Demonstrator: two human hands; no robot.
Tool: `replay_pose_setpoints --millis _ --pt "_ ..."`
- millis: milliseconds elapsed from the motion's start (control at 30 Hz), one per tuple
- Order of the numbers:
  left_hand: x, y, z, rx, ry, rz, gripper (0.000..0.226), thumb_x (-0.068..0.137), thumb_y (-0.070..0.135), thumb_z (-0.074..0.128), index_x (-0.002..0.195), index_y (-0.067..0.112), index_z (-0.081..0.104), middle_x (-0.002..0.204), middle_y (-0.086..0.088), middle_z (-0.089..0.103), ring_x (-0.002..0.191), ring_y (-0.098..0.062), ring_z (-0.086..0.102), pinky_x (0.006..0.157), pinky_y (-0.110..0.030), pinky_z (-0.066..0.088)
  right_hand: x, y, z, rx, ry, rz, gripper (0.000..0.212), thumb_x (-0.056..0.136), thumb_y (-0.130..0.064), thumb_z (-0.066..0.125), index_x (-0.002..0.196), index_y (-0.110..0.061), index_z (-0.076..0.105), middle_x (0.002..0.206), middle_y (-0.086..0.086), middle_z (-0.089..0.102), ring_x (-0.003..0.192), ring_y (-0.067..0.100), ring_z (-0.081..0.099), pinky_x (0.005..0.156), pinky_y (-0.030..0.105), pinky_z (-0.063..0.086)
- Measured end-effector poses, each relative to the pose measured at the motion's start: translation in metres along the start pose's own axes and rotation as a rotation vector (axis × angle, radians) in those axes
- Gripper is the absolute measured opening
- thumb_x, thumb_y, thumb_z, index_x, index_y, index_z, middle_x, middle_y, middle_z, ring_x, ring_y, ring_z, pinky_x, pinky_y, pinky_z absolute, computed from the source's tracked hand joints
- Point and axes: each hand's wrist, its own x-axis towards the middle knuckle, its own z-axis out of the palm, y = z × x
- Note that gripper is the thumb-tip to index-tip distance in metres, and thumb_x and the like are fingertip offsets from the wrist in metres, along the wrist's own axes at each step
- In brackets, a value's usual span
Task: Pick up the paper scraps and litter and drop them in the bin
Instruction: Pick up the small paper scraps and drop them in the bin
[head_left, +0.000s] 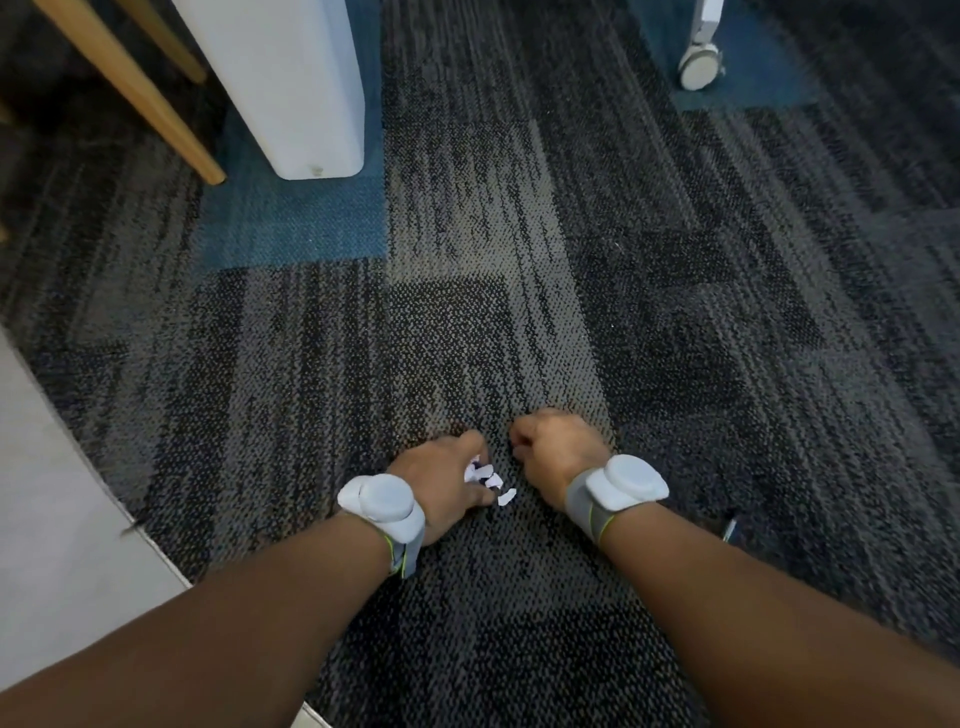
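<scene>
Both of my hands are low over the dark patterned carpet (467, 322). My left hand (444, 480) is curled around several small white paper scraps (485, 477); one scrap pokes out below my fingers. My right hand (558, 449) hovers just to the right, fingers curled into a loose fist, and whether it holds anything is hidden. Each wrist carries a grey band with a white puck. A tall white box-shaped container (291, 88), possibly the bin, stands at the upper left; its top is out of view.
Wooden furniture legs (135, 91) slant at the top left beside the white container. A white wheeled base (701, 57) stands at the top right. A pale surface (57, 519) fills the left edge. A small dark object (731, 527) lies by my right forearm.
</scene>
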Motion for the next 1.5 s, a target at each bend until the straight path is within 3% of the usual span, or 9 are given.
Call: replay_pose_setpoints --millis 133,267,367,500,700,867,1167,1400,1500 --pt "0.002 0.003 0.006 0.077 -0.054 0.067 0.018 0.094 0.039 0.051 0.103 0.024 0.050 0.113 -0.004 0.061 0.096 -0.029 0.057 0.079 -0.035 0.047 -0.009 -0.002 -0.006 -0.010 -0.037 0.010 0.016 0.093 -0.017 0.053 0.103 -0.016 0.065 0.119 0.008 0.061 0.109 0.028 0.058 0.086 0.029 0.047" --pt "-0.002 -0.002 0.002 0.052 -0.043 0.051 0.020 0.099 0.031 0.041 0.106 0.013 0.047 0.116 -0.011 0.057 0.105 -0.034 0.055 0.076 -0.028 0.035 -0.026 -0.004 0.000 0.001 -0.088 -0.028 0.017 0.090 -0.019 0.055 0.100 -0.019 0.068 0.115 0.008 0.065 0.105 0.029 0.061 0.088 0.032 0.053" --pt "-0.010 -0.009 -0.003 0.062 -0.051 0.039 0.028 0.099 0.025 0.039 0.120 0.008 0.046 0.127 -0.014 0.053 0.117 -0.036 0.050 0.088 -0.032 0.038 -0.028 -0.008 0.008 -0.009 -0.105 -0.066 0.017 0.090 -0.022 0.055 0.101 -0.020 0.068 0.113 0.008 0.067 0.106 0.030 0.061 0.089 0.033 0.052" --pt "-0.015 -0.013 -0.003 0.029 -0.069 0.041 0.012 0.096 0.033 0.047 0.097 0.021 0.046 0.098 -0.001 0.053 0.097 -0.031 0.056 0.075 -0.031 0.040 -0.026 -0.008 0.019 -0.074 -0.112 -0.100 0.017 0.091 -0.024 0.054 0.104 -0.020 0.064 0.116 0.004 0.063 0.112 0.028 0.056 0.099 0.038 0.043" --pt "-0.011 -0.014 0.007 0.174 -0.078 0.108 0.015 0.096 0.028 0.047 0.109 0.020 0.044 0.117 -0.009 0.057 0.097 -0.034 0.056 0.076 -0.034 0.043 -0.027 -0.011 0.024 -0.146 -0.107 -0.131 0.017 0.090 -0.019 0.049 0.105 -0.017 0.058 0.118 0.005 0.058 0.118 0.028 0.049 0.099 0.044 0.036" --pt "-0.005 -0.006 0.003 0.090 -0.127 -0.006 0.015 0.097 0.028 0.045 0.098 0.015 0.040 0.112 -0.016 0.057 0.096 -0.035 0.056 0.072 -0.032 0.038 -0.029 -0.014 0.009 0.023 -0.102 -0.064 0.018 0.092 -0.017 0.051 0.106 -0.011 0.061 0.118 0.012 0.062 0.111 0.032 0.058 0.094 0.037 0.048" --pt "-0.010 0.035 -0.086 -0.126 0.127 -0.065 0.013 0.092 0.029 0.049 0.091 0.020 0.040 0.094 -0.015 0.062 0.093 -0.035 0.059 0.072 -0.034 0.040 -0.019 -0.055 -0.064 0.379 0.067 -0.066 0.014 0.091 -0.019 0.053 0.093 -0.014 0.066 0.102 0.013 0.071 0.098 0.030 0.064 0.078 0.029 0.048" --pt "0.020 0.030 -0.235 -0.254 0.440 -0.013 0.023 0.093 0.029 0.049 0.074 0.022 0.039 0.073 -0.003 0.052 0.077 -0.032 0.053 0.062 -0.032 0.033 0.040 -0.139 -0.186 0.543 0.244 -0.141 0.017 0.089 -0.014 0.055 0.075 -0.023 0.060 0.077 -0.001 0.064 0.079 0.022 0.060 0.064 0.023 0.039" --pt "0.039 0.017 -0.299 -0.293 0.557 0.029 0.015 0.093 0.029 0.048 0.081 0.021 0.043 0.076 -0.003 0.053 0.075 -0.027 0.049 0.062 -0.030 0.033 0.075 -0.180 -0.237 0.618 0.295 -0.203 0.024 0.089 -0.012 0.055 0.067 -0.023 0.055 0.072 -0.001 0.060 0.072 0.022 0.055 0.067 0.030 0.044"
